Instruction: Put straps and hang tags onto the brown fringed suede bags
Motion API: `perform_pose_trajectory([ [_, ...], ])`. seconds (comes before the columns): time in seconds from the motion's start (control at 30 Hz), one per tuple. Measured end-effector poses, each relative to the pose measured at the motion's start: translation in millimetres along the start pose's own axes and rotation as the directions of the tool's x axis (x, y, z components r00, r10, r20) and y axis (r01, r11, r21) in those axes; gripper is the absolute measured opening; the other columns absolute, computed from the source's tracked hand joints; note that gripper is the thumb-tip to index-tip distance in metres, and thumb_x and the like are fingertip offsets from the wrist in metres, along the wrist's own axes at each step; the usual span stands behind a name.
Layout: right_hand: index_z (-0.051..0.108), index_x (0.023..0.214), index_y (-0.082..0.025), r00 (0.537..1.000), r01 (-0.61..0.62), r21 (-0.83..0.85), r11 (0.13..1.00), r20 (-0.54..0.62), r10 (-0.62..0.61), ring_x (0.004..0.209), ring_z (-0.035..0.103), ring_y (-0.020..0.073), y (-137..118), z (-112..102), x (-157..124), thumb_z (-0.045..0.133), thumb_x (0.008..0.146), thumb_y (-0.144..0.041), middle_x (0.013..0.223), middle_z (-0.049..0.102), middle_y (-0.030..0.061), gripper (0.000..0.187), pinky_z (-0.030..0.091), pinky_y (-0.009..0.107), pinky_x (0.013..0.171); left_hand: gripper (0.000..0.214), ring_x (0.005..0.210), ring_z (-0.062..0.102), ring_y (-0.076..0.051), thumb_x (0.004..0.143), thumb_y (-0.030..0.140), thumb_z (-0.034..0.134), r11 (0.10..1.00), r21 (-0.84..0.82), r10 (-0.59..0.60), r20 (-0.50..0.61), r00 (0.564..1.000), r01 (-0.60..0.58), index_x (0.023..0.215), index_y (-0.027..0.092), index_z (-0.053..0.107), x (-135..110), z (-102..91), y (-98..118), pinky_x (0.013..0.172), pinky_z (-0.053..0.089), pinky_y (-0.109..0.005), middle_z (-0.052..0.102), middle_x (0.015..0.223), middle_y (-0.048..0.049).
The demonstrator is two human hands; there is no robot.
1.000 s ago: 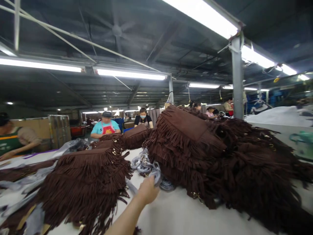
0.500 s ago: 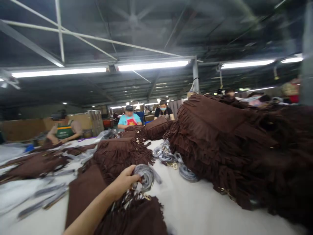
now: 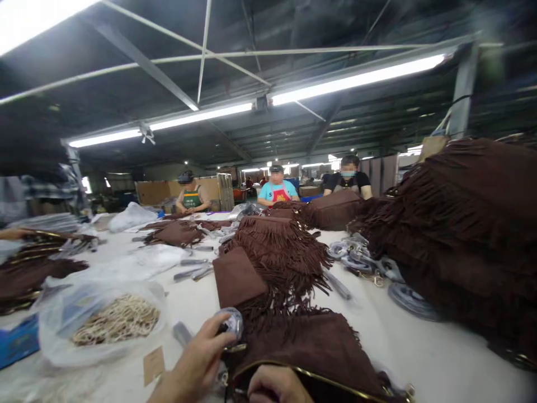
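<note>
A coiled strap in clear plastic (image 3: 233, 323) is pinched in the fingers of my left hand (image 3: 201, 352), with a gold-coloured clasp hanging close below it. Just to the right lies a dark brown fringed bag (image 3: 306, 344), its gold zip drawn open towards me. At that mouth is my right hand (image 3: 279, 385), fingers curled over the bag's edge; the fingertips are hidden. Beyond, a brown flap (image 3: 239, 274) and a stack of fringed bags (image 3: 277, 240) lie on the white table (image 3: 369, 358).
A large pile of fringed bags (image 3: 470, 224) rises at the right, beside more wrapped coiled straps (image 3: 413, 299). On the left are a plastic bag of pale cords (image 3: 117, 322), a tan tag (image 3: 154, 365) and wrapped straps (image 3: 193, 271). Several people (image 3: 277, 187) work across the table.
My view has swung left. The coiled strap has come back towards me in my left hand, to the open bag. My right hand has come into view at the bag's mouth.
</note>
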State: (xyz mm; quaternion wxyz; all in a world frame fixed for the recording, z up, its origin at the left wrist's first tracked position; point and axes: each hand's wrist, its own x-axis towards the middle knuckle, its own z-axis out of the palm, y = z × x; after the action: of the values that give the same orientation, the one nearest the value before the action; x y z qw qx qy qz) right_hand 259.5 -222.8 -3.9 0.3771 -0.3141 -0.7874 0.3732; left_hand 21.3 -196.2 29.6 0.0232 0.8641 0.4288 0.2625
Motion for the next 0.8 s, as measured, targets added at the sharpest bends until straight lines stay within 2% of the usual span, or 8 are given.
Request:
perform_pose_trajectory([
  [0.07,0.072,0.077,-0.019,0.996,-0.066,0.035,0.997,-0.06,0.068,0.073,0.062,0.0159,1.6,0.7,-1.7,0.064,0.075,-0.013,0.074,0.069,-0.0011,0.011,0.043,0.022,0.068,0.051,0.134,0.043,-0.027,0.074,0.003,0.046,0.996,-0.011,0.092,0.099,0.991,-0.092,0.113,0.027,0.066,-0.2,-0.4,4.2,0.11,0.039,-0.041,0.047,0.146,-0.0071],
  [0.17,0.068,0.073,-0.018,0.989,-0.109,0.106,0.988,-0.092,0.119,0.066,0.057,0.0147,-1.4,-0.5,-2.7,0.061,0.074,-0.017,0.066,0.064,-0.0016,0.007,0.041,0.022,0.063,0.048,0.135,0.042,-0.027,0.075,0.0,0.045,0.998,0.016,0.056,0.143,0.988,-0.058,0.113,0.023,0.066,6.2,1.2,2.3,0.11,0.039,-0.041,0.045,0.148,-0.0103],
  [0.3,0.063,0.069,-0.017,0.982,-0.139,0.243,0.96,-0.092,0.166,0.061,0.054,0.014,-9.5,-3.2,0.6,0.061,0.071,-0.019,0.062,0.061,-0.0014,0.004,0.04,0.023,0.059,0.039,0.132,0.046,-0.027,0.076,0.0,0.045,0.998,0.057,0.016,0.164,0.986,-0.025,0.097,0.021,0.07,12.8,7.4,-9.7,0.107,0.042,-0.042,0.046,0.147,-0.0106],
  [0.37,0.061,0.069,-0.018,0.976,-0.159,0.327,0.931,-0.089,0.198,0.057,0.054,0.0136,-12.2,-3.9,3.5,0.063,0.073,-0.025,0.06,0.061,-0.0013,0.008,0.041,0.023,0.057,0.035,0.13,0.048,-0.026,0.075,-0.001,0.045,0.999,0.03,0.014,0.148,0.989,-0.018,0.09,0.02,0.069,15.1,8.3,-12.8,0.106,0.043,-0.041,0.05,0.144,-0.0108],
  [0.5,0.058,0.069,-0.018,0.964,-0.169,0.428,0.888,-0.115,0.239,0.053,0.054,0.0126,-11.5,-4.2,9.5,0.069,0.073,-0.044,0.058,0.059,-0.0022,0.029,0.041,0.023,0.054,0.03,0.129,0.049,-0.024,0.07,0.001,0.046,0.988,-0.15,-0.045,0.003,0.999,0.045,0.082,0.021,0.065,26.0,3.3,-4.8,0.108,0.04,-0.04,0.055,0.14,-0.009],
  [0.6,0.057,0.067,-0.018,0.962,-0.183,0.443,0.878,-0.105,0.253,0.053,0.054,0.0127,-9.9,-4.7,12.4,0.072,0.07,-0.049,0.057,0.059,-0.002,0.034,0.042,0.024,0.055,0.018,0.129,0.049,-0.029,0.069,0.008,0.051,0.911,-0.378,-0.239,-0.157,0.958,0.165,0.075,0.021,0.063,40.8,0.6,13.8,0.105,0.043,-0.045,0.054,0.139,-0.0134],
  [0.7,0.055,0.065,-0.018,0.956,-0.193,0.481,0.855,-0.104,0.274,0.051,0.053,0.0123,-11.0,-5.3,14.3,0.071,0.068,-0.046,0.055,0.058,-0.0017,0.032,0.041,0.024,0.054,0.006,0.128,0.05,-0.034,0.07,0.019,0.057,0.761,-0.605,-0.412,-0.175,0.894,0.232,0.073,0.019,0.063,53.9,5.1,37.3,0.097,0.05,-0.046,0.05,0.139,-0.0182],
  [0.8,0.053,0.063,-0.018,0.93,-0.214,0.553,0.806,-0.136,0.34,0.046,0.049,0.01,-13.6,-6.7,16.1,0.068,0.067,-0.044,0.054,0.059,-0.0015,0.03,0.037,0.022,0.049,0.008,0.124,0.053,-0.033,0.07,0.024,0.06,0.695,-0.688,-0.43,-0.164,0.888,0.209,0.073,0.018,0.064,59.1,14.9,57.0,0.092,0.053,-0.042,0.049,0.139,-0.0189],
])
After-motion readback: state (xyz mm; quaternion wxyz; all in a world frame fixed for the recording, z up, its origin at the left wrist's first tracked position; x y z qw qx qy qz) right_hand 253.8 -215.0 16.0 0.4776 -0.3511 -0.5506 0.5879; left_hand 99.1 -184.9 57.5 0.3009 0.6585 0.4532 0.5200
